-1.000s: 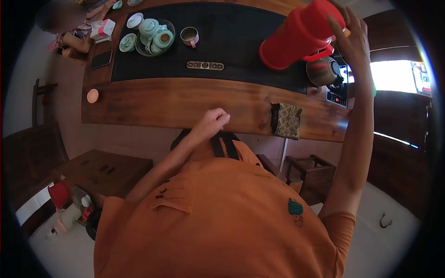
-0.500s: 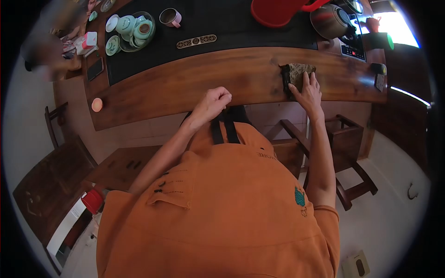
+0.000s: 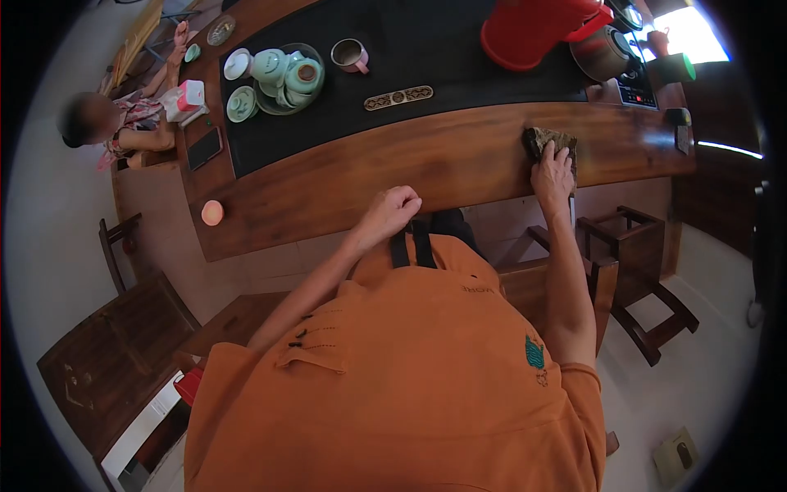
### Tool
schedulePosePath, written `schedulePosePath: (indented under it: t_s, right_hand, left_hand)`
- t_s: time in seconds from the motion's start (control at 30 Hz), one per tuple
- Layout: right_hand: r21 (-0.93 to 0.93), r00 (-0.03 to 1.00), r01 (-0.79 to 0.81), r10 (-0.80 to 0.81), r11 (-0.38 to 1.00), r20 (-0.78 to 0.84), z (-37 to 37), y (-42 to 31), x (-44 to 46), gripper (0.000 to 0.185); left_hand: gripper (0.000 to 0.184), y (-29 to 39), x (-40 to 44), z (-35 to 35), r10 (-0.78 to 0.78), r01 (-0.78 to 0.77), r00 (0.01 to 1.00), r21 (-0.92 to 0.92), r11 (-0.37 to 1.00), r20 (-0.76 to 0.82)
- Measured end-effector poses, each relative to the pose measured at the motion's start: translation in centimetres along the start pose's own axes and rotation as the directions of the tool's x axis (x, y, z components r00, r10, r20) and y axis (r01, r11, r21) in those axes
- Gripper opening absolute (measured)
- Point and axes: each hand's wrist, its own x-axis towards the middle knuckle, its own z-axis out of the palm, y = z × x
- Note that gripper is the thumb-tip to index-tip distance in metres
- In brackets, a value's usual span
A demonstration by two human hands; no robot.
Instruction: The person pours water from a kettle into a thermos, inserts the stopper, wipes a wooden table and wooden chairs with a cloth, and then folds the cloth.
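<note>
My left hand (image 3: 393, 211) is a loose fist just in front of the wooden table's near edge, with nothing visible in it. On the right, my right hand (image 3: 554, 176) lies over a folded patterned cloth (image 3: 539, 138) on the wooden table (image 3: 459, 160). Its fingers press on the cloth and its thumb is at the left side; the palm hides part of the cloth. Beyond it stand a red flask (image 3: 525, 37), cut off by the top edge, and a metal kettle (image 3: 598, 57).
Pale green teaware (image 3: 283, 74) fills a glass bowl beside a pink-handled cup (image 3: 350, 55). A phone (image 3: 205, 148) and an orange cup (image 3: 212, 213) are at the left. Another person (image 3: 139, 131) sits at the far left. A wooden stool (image 3: 635, 246) stands below right.
My right hand has come down from beside the red flask onto the cloth, and its fingers have drawn in. The flask is now upright on the table. My left hand stays closed.
</note>
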Motion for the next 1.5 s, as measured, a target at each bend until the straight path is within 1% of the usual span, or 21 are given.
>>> schedulePosePath:
  t_s: [0.37, 0.43, 0.47, 0.5, 0.57, 0.6, 0.63, 0.7, 0.73, 0.77, 0.83, 0.87, 0.93, 1.07, 1.13, 1.17, 1.23, 1.3, 1.37, 1.43, 1.5]
  right_hand:
    - [0.078, 0.998, 0.063, -0.062, 0.995, -0.022, -0.6, -14.2, -7.6, 0.049]
    - [0.152, 0.997, 0.071, -0.071, 0.986, -0.007, -0.2, -15.8, -9.1, 0.054]
    - [0.237, 0.991, 0.11, -0.088, 0.965, -0.104, 0.1, -16.0, -10.0, 0.052]
    - [0.234, 0.993, 0.083, -0.062, 0.969, -0.096, -1.3, -16.8, -11.0, 0.052]
    - [0.425, 0.981, -0.184, 0.136, 0.886, 0.142, -3.8, -17.7, -12.7, 0.048]
    - [0.484, 0.977, -0.202, 0.208, 0.851, 0.041, -2.8, -17.6, -13.9, 0.047]
    - [0.48, 0.969, -0.235, 0.239, 0.845, 0.054, -2.1, -17.0, -15.6, 0.047]
    - [0.79, 0.862, -0.482, 0.367, 0.379, 0.349, -2.4, -16.3, -18.9, 0.046]
    - [0.865, 0.902, -0.332, 0.396, 0.375, 0.174, -1.5, -16.0, -21.1, 0.043]
    - [0.859, 0.886, -0.356, 0.426, 0.368, 0.185, -1.4, -15.8, -23.2, 0.043]
    - [0.901, 0.805, -0.419, 0.506, 0.115, 0.31, -1.6, -15.8, -27.3, 0.037]
    - [0.896, 0.786, -0.432, 0.529, 0.1, 0.32, -1.6, -15.9, -29.3, 0.037]
    - [0.835, 0.648, -0.538, 0.578, -0.113, 0.496, -1.5, -15.9, -33.1, 0.039]
    - [0.824, 0.593, -0.535, 0.611, -0.187, 0.524, -0.7, -16.9, -39.2, 0.042]
    - [0.796, 0.527, -0.603, 0.722, -0.053, 0.448, -1.6, -18.6, -40.6, 0.047]
    - [0.791, 0.507, -0.607, 0.733, -0.07, 0.454, -1.7, -19.4, -41.3, 0.047]
    - [0.657, 0.725, -0.565, 0.68, 0.5, 0.106, -2.0, -20.9, -42.5, 0.054]
    - [0.635, 0.733, -0.599, 0.654, 0.489, 0.188, -2.5, -22.1, -43.4, 0.064]
    - [0.499, 0.81, -0.543, 0.578, 0.675, 0.1, -1.4, -23.4, -44.2, 0.067]
    - [0.488, 0.812, -0.566, 0.551, 0.665, 0.191, 1.0, -24.3, -46.0, 0.074]
    - [0.348, 0.827, -0.562, 0.5, 0.75, 0.258, 2.6, -25.2, -47.0, 0.078]
  left_hand:
    - [0.024, -7.1, -5.4, -8.8, 0.022, -0.021, 1.0, 0.056, 0.998, -0.023]
    - [0.024, -7.6, -5.8, -10.1, 0.052, -0.053, 0.998, 0.097, 0.994, 0.019]
    - [0.025, -7.8, -6.1, -10.6, 0.04, -0.044, 0.999, 0.111, 0.993, 0.037]
    - [0.026, -8.0, -6.4, -11.1, 0.024, -0.031, 0.998, 0.125, 0.992, 0.056]
    - [0.026, -8.3, -6.7, -11.9, 0.008, -0.022, 0.995, 0.136, 0.99, 0.097]
    - [0.027, -8.6, -6.7, -12.2, -0.012, -0.005, 0.993, 0.144, 0.99, 0.115]
    - [0.026, -9.3, -6.6, -12.3, 0.019, -0.043, 0.989, 0.167, 0.985, 0.145]
    - [0.027, -10.0, -6.3, -12.5, 0.011, -0.052, 0.979, 0.197, 0.979, 0.203]
    - [0.027, -10.2, -6.2, -12.5, 0.007, -0.057, 0.974, 0.218, 0.974, 0.226]
    - [0.028, -9.9, -6.3, -12.5, -0.011, -0.046, 0.97, 0.229, 0.972, 0.242]
    - [0.028, -10.3, -6.0, -12.4, -0.005, -0.071, 0.959, 0.255, 0.964, 0.284]
    - [0.028, -10.4, -5.8, -12.4, 0.002, -0.087, 0.956, 0.274, 0.958, 0.293]
    - [0.028, -10.5, -5.6, -12.2, -0.011, -0.097, 0.945, 0.312, 0.945, 0.327]
    - [0.028, -11.0, -5.1, -12.2, -0.044, -0.1, 0.933, 0.374, 0.922, 0.357]
    - [0.028, -10.8, -4.7, -12.2, -0.116, -0.05, 0.927, 0.424, 0.904, 0.357]
    - [0.028, -10.9, -4.5, -12.2, -0.12, -0.06, 0.919, 0.434, 0.899, 0.375]
    - [0.027, -11.1, -4.1, -12.1, -0.094, -0.089, 0.916, 0.424, 0.901, 0.391]
    - [0.027, -11.3, -3.7, -12.0, -0.116, -0.079, 0.906, 0.431, 0.899, 0.408]
    - [0.026, -11.6, -3.2, -11.8, -0.139, -0.061, 0.901, 0.436, 0.898, 0.412]
    - [0.025, -11.8, -2.7, -11.8, -0.118, -0.096, 0.903, 0.461, 0.882, 0.414]
    - [0.025, -12.2, -2.4, -11.8, -0.125, -0.088, 0.899, 0.453, 0.887, 0.42]
